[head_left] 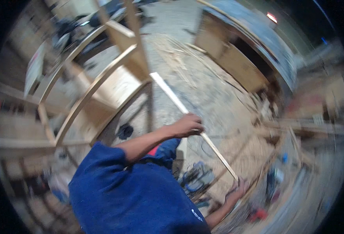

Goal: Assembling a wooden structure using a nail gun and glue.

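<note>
A long, thin wooden strip [169, 93] slants across the middle, from its pale far end down to the lower right. My left hand [188, 124] is wrapped round the strip near its middle. At the near end, the fingers of my right hand [238, 190] close about the tip, somewhat blurred. To the left of the strip stands a wooden frame [87, 93] with curved rails and flat panels. The far end of the strip lies close to that frame in the picture; whether they touch I cannot tell.
Wood offcuts [175, 54] litter the floor ahead. A large wooden cabinet [234, 64] with a bluish top stands at the far right. A blue-grey tool [197, 177] sits low between my arms. A dark bundle [125, 131] lies beside the frame. Blurred timber and clutter fill the right side.
</note>
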Action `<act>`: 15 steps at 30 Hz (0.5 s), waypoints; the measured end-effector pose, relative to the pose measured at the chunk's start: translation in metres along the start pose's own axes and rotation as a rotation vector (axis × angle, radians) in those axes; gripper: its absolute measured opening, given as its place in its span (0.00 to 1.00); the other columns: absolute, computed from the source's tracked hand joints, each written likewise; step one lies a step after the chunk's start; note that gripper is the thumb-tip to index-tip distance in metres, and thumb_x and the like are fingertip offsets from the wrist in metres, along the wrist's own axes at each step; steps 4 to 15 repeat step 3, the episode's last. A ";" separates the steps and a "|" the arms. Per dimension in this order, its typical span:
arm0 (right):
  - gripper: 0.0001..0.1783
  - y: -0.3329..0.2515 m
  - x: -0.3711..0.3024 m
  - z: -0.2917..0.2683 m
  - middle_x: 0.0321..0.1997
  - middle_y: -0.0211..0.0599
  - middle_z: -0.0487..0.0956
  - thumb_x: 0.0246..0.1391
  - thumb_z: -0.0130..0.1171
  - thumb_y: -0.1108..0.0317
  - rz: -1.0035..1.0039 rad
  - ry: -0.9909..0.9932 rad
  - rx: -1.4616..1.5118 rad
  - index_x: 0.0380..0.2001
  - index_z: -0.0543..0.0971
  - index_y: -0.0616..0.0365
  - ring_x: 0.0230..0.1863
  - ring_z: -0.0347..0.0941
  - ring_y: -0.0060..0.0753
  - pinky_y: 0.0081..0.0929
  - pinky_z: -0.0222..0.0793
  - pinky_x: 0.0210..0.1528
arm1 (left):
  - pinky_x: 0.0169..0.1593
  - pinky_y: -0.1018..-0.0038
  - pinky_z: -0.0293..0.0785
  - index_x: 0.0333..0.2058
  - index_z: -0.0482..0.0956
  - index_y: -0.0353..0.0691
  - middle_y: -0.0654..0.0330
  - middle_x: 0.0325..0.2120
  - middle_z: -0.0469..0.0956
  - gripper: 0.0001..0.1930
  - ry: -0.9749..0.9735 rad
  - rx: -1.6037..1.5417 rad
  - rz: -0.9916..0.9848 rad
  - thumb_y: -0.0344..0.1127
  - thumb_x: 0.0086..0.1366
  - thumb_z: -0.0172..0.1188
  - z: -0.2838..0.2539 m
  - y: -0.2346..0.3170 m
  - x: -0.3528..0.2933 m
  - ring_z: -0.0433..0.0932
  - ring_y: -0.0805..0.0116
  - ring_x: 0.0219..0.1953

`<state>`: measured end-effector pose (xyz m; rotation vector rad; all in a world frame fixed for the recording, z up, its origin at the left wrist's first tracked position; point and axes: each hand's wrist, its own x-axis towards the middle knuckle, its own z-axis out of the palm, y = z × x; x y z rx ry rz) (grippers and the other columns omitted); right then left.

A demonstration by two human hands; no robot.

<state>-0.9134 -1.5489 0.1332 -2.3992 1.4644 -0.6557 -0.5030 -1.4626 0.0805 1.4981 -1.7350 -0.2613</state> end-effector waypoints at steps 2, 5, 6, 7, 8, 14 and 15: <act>0.14 0.026 0.069 0.027 0.47 0.52 0.73 0.56 0.60 0.70 -0.096 -0.101 -0.043 0.45 0.80 0.65 0.52 0.70 0.54 0.45 0.67 0.54 | 0.49 0.62 0.67 0.34 0.81 0.47 0.60 0.35 0.76 0.08 -0.017 0.079 -0.029 0.41 0.58 0.64 0.012 -0.033 0.044 0.76 0.59 0.43; 0.15 0.038 0.103 0.039 0.50 0.52 0.73 0.57 0.61 0.66 -0.055 -0.107 -0.170 0.45 0.80 0.64 0.53 0.71 0.53 0.49 0.66 0.55 | 0.49 0.62 0.67 0.34 0.81 0.47 0.60 0.35 0.76 0.08 0.013 0.107 -0.097 0.41 0.58 0.64 0.006 -0.055 0.053 0.76 0.59 0.43; 0.15 0.038 0.103 0.039 0.50 0.52 0.73 0.57 0.61 0.66 -0.055 -0.107 -0.170 0.45 0.80 0.64 0.53 0.71 0.53 0.49 0.66 0.55 | 0.49 0.62 0.67 0.34 0.81 0.47 0.60 0.35 0.76 0.08 0.013 0.107 -0.097 0.41 0.58 0.64 0.006 -0.055 0.053 0.76 0.59 0.43; 0.15 0.038 0.103 0.039 0.50 0.52 0.73 0.57 0.61 0.66 -0.055 -0.107 -0.170 0.45 0.80 0.64 0.53 0.71 0.53 0.49 0.66 0.55 | 0.49 0.62 0.67 0.34 0.81 0.47 0.60 0.35 0.76 0.08 0.013 0.107 -0.097 0.41 0.58 0.64 0.006 -0.055 0.053 0.76 0.59 0.43; 0.15 0.038 0.103 0.039 0.50 0.52 0.73 0.57 0.61 0.66 -0.055 -0.107 -0.170 0.45 0.80 0.64 0.53 0.71 0.53 0.49 0.66 0.55 | 0.49 0.62 0.67 0.34 0.81 0.47 0.60 0.35 0.76 0.08 0.013 0.107 -0.097 0.41 0.58 0.64 0.006 -0.055 0.053 0.76 0.59 0.43; 0.15 0.038 0.103 0.039 0.50 0.52 0.73 0.57 0.61 0.66 -0.055 -0.107 -0.170 0.45 0.80 0.64 0.53 0.71 0.53 0.49 0.66 0.55 | 0.49 0.62 0.67 0.34 0.81 0.47 0.60 0.35 0.76 0.08 0.013 0.107 -0.097 0.41 0.58 0.64 0.006 -0.055 0.053 0.76 0.59 0.43; 0.15 0.038 0.103 0.039 0.50 0.52 0.73 0.57 0.61 0.66 -0.055 -0.107 -0.170 0.45 0.80 0.64 0.53 0.71 0.53 0.49 0.66 0.55 | 0.49 0.62 0.67 0.34 0.81 0.47 0.60 0.35 0.76 0.08 0.013 0.107 -0.097 0.41 0.58 0.64 0.006 -0.055 0.053 0.76 0.59 0.43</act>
